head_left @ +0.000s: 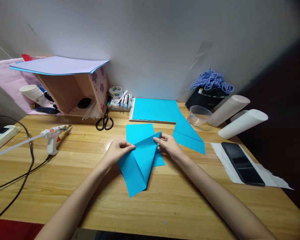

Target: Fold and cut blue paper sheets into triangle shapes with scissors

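A folded sheet of blue paper (143,155) is held between my two hands over the middle of the wooden table. My left hand (117,151) pinches its upper left edge between thumb and fingers. At the upper right corner, my right hand (168,143) grips the paper the same way. One flap lies folded over, with a slanting crease down to the lower tip. Beneath it rests another blue paper piece (140,130), partly covered. To the right of my right hand is a cut blue paper piece (190,135) with a dark line across it.
A glue gun (52,136) with its cable lies left; black-handled scissors (104,122) are near an open box (72,90). Behind stand markers (123,101) and a paper stack (156,110). On the right are a plastic cup (199,115), white rolls (242,124) and a phone (242,163).
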A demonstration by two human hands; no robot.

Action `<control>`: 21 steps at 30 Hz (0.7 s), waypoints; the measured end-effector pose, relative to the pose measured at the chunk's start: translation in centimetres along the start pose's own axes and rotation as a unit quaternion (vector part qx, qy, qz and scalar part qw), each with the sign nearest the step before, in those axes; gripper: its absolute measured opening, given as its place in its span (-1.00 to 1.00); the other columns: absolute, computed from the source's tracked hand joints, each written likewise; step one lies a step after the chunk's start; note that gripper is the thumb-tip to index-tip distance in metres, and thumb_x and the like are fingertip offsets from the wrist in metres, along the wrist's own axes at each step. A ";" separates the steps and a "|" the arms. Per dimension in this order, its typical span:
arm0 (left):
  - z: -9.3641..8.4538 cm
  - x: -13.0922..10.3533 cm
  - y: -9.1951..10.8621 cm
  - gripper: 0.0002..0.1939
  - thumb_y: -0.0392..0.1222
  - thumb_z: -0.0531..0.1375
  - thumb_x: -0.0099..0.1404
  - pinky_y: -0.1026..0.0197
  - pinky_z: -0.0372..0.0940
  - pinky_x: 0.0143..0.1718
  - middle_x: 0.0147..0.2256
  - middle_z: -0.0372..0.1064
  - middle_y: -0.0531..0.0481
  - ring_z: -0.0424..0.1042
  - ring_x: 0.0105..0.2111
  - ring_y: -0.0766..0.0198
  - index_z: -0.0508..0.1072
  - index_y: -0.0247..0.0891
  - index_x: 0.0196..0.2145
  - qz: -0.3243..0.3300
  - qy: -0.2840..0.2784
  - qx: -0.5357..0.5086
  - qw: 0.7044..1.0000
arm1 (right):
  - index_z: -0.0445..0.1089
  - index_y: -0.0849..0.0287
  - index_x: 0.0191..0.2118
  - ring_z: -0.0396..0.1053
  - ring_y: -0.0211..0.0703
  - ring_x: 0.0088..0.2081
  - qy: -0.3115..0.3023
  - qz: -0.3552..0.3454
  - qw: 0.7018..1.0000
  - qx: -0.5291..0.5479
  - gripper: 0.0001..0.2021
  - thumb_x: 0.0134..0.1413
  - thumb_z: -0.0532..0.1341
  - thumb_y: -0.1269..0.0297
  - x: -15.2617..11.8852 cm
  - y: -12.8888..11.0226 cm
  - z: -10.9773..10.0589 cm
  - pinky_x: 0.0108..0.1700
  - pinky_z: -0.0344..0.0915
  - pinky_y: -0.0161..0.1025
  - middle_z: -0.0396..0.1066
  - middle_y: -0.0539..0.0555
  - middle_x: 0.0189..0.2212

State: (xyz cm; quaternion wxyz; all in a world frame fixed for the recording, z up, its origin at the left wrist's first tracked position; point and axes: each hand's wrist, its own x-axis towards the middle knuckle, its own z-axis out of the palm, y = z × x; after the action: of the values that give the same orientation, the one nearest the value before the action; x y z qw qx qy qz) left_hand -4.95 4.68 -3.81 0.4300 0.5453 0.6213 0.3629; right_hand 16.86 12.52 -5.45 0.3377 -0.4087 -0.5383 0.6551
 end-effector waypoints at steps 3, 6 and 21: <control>0.2 0.0 0.1 -0.66 0.06 0.20 0.02 0.30 0.12 -0.47 -0.50 0.40 -0.03 0.31 -0.47 0.26 0.49 -0.32 -0.51 0.005 0.008 -0.001 1.000 | 0.30 0.21 -0.46 0.20 -0.35 -0.56 0.032 -0.005 0.999 0.007 -0.69 -0.23 0.31 0.07 0.0 -0.1 -0.1 -0.48 0.23 -0.38 0.28 -0.04 -0.52; 0.3 -0.1 0.0 -0.67 0.05 0.21 0.02 0.31 0.11 -0.48 -0.50 0.39 -0.03 0.30 -0.48 0.27 0.48 -0.33 -0.51 0.010 0.013 -0.006 1.000 | 0.24 0.20 -0.54 0.16 -0.37 -0.58 0.060 -0.027 0.998 0.016 -0.67 -0.26 0.33 0.07 0.1 -0.3 -0.1 -0.50 0.23 -0.39 0.17 -0.09 -0.60; 0.4 -0.1 -0.1 -0.66 0.07 0.21 0.00 0.31 0.10 -0.49 -0.50 0.38 -0.03 0.29 -0.49 0.27 0.48 -0.32 -0.51 0.000 0.010 -0.006 1.000 | 0.35 0.20 -0.36 0.28 -0.26 -0.40 0.086 -0.057 0.994 0.032 -0.66 -0.24 0.31 0.07 0.4 -0.6 -0.6 -0.48 0.24 -0.40 0.32 0.02 -0.43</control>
State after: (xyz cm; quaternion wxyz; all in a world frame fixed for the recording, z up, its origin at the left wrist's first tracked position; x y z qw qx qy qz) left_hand -4.64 4.53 -4.03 0.4275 0.5388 0.6233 0.3721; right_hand 17.26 13.26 -4.96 0.4322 -0.4214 -0.5082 0.6143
